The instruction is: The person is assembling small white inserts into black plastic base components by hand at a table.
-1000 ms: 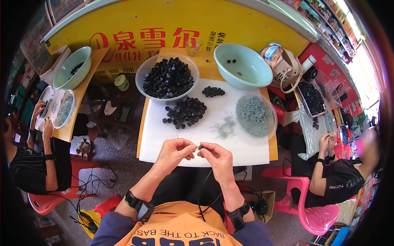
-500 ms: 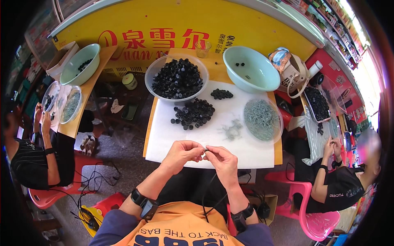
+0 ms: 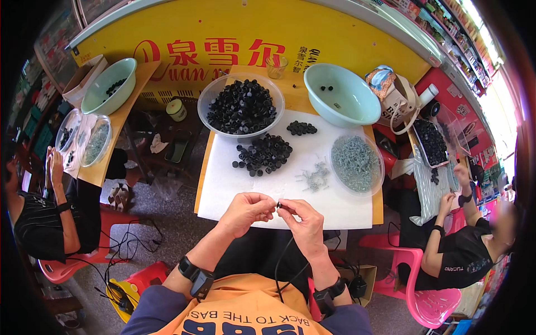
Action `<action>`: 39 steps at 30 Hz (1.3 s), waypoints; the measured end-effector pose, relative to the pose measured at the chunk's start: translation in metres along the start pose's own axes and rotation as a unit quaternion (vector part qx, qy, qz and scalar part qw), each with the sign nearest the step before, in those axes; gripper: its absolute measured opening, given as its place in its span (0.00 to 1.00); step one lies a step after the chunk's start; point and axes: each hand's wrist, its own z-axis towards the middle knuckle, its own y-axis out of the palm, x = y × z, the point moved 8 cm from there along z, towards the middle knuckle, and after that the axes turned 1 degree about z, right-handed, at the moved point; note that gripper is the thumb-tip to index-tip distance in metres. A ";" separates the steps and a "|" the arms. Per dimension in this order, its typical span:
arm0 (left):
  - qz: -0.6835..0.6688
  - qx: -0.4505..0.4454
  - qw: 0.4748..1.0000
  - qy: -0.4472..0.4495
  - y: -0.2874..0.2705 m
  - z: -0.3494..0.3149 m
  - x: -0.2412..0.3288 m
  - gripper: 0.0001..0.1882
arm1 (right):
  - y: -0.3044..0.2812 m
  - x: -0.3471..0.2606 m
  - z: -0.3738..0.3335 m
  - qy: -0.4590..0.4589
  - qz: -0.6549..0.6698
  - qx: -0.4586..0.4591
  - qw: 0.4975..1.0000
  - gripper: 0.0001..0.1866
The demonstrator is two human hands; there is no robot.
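Observation:
Both my hands meet over the front edge of the white sheet (image 3: 234,201). A small black plastic part (image 3: 278,205) is pinched between the thumb and fingertips of my right hand (image 3: 304,221). Just beside it, my left hand (image 3: 245,213) has its thumb and fingers pressed together; whatever is in that pinch is too small to make out. Ahead lies a heap of black knob-like parts (image 3: 262,154), with a smaller cluster of black parts (image 3: 301,128) behind it. Loose screws (image 3: 315,177) lie on the right of the sheet, near a clear tub of screws (image 3: 357,162).
A clear bowl (image 3: 204,106) heaped with black parts stands at the back, beside a pale green basin (image 3: 365,114) holding a few. A glass (image 3: 276,67) stands behind them. One person (image 3: 42,220) sits at a left table, another (image 3: 463,251) on a pink chair at right.
My fingertips have parted slightly, and the black part stays with the right hand. The person at right has raised one hand away from the other; the one at left has shifted their hands.

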 end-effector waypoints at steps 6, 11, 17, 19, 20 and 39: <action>0.039 0.026 0.998 0.034 -0.003 0.001 0.008 0.10 | -0.004 0.013 -0.004 0.045 0.028 0.033 0.998 0.11; 0.233 0.205 0.925 0.219 -0.083 0.020 0.053 0.12 | -0.013 0.026 -0.005 0.109 0.130 0.043 0.984 0.10; 0.509 0.278 0.768 0.270 -0.084 0.026 0.085 0.17 | -0.007 0.029 -0.006 0.118 0.147 0.039 0.981 0.09; 0.563 0.289 0.728 0.265 -0.079 0.028 0.086 0.15 | -0.007 0.026 -0.006 0.121 0.148 0.035 0.981 0.09; 0.563 0.288 0.728 0.265 -0.080 0.029 0.086 0.15 | -0.007 0.021 -0.004 0.110 0.136 0.033 0.984 0.10; -0.232 -0.082 0.968 0.040 -0.014 -0.036 0.021 0.15 | 0.003 -0.029 -0.001 0.035 0.121 -0.003 0.992 0.11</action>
